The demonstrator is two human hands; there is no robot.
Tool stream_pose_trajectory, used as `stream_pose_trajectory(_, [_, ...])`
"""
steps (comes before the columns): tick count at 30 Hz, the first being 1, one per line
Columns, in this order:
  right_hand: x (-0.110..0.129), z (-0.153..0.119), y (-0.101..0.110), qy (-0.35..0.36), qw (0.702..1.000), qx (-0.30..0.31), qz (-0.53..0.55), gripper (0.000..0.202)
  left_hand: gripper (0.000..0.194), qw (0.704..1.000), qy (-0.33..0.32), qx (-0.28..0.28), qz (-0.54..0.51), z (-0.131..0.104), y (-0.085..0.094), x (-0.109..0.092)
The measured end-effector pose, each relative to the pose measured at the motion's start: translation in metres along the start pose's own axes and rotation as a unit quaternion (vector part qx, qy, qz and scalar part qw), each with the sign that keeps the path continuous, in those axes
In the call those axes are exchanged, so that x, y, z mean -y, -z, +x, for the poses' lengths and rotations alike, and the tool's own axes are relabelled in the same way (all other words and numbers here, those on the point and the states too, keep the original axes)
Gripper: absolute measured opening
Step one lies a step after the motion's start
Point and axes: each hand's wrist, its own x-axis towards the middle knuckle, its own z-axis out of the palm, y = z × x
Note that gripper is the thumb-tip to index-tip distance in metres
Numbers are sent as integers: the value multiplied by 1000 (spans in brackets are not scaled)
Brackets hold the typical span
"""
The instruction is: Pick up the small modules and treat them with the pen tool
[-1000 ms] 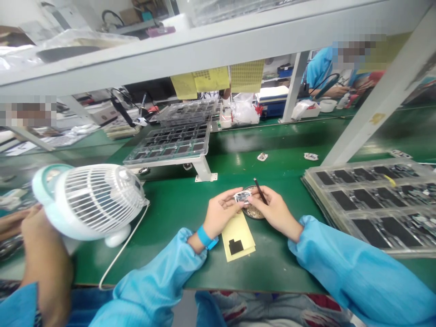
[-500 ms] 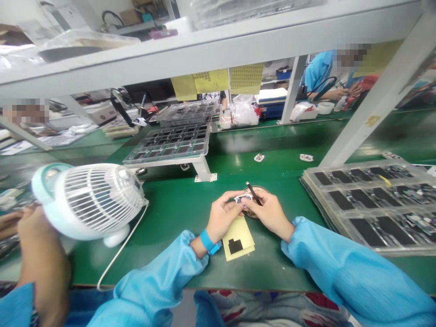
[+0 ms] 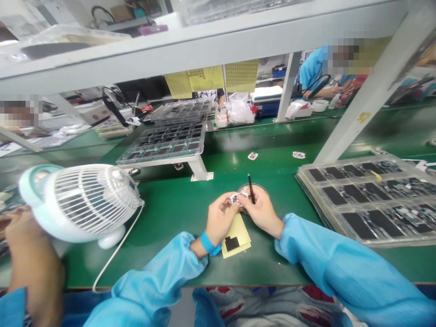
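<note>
Over the green bench, my left hand (image 3: 220, 219) is closed on a small white-rimmed electronic part (image 3: 234, 198), its thumb and fingers pinching the edge. My right hand (image 3: 265, 212) grips a slim black stick-like tool (image 3: 251, 186) that points upward. Its thumb also presses on the near side of the same part. Behind the fingers is a round dish (image 3: 264, 187), partly hidden, with contents I cannot make out. Just below my hands lies a yellow backing sheet (image 3: 242, 231) with a black sticker piece (image 3: 232, 244) on it.
A white and mint fan (image 3: 91, 200) with a trailing cord stands at left, beside a co-worker's arm (image 3: 34, 254). Stacked clear trays (image 3: 369, 245) of parts occupy the right. Another tray (image 3: 163, 143) rests on a raised stand. Two loose white parts (image 3: 252, 156) lie farther back. A shelf beam (image 3: 190, 50) crosses overhead.
The black tool has swung from leaning left to nearly upright in my right hand. Both hands stay on the part. The whole view has shifted slightly.
</note>
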Motion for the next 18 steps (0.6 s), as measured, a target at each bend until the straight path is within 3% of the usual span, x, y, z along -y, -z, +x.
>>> stream_pose_trajectory(6, [1, -1, -3, 7, 1000, -16, 17, 33, 27, 1000, 0, -6, -6, 0, 0, -1])
stream_pose_trajectory(10, [6, 6, 11, 21, 995, 25, -96, 29, 27, 1000, 21, 9, -16, 7, 2, 0])
stream_pose_trajectory(15, [13, 8, 37, 172, 965, 73, -184, 35, 20, 997, -13, 30, 68, 10, 9, 3])
stream_pose_trajectory(18, [15, 8, 45, 205, 954, 124, -180, 28, 18, 991, -39, 44, 122, 9, 13, 5])
